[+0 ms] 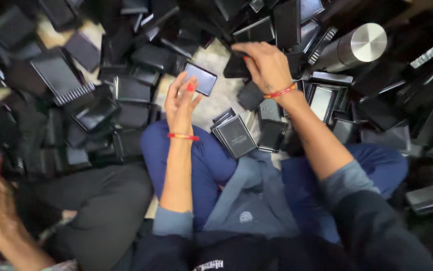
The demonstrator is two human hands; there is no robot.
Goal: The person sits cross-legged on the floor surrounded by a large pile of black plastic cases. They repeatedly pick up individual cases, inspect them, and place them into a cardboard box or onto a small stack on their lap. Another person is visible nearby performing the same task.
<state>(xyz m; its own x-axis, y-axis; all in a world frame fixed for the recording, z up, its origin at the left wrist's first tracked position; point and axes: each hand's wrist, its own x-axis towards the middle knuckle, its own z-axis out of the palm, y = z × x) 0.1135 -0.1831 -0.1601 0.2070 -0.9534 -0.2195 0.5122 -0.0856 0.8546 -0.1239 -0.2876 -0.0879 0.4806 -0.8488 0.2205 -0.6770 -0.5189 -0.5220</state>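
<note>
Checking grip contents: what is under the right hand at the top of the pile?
The right hand covers a black box; only the box's left end shows past the fingers. The rest, and what lies beneath it, is hidden.

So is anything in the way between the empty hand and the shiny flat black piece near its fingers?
Nothing visible: the open left hand sits right beside the flat glossy black rectangular piece, with only bare floor between.

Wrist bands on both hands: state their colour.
Red with a little yellow, on the left wrist band and right wrist band; shown in the head view.
</note>
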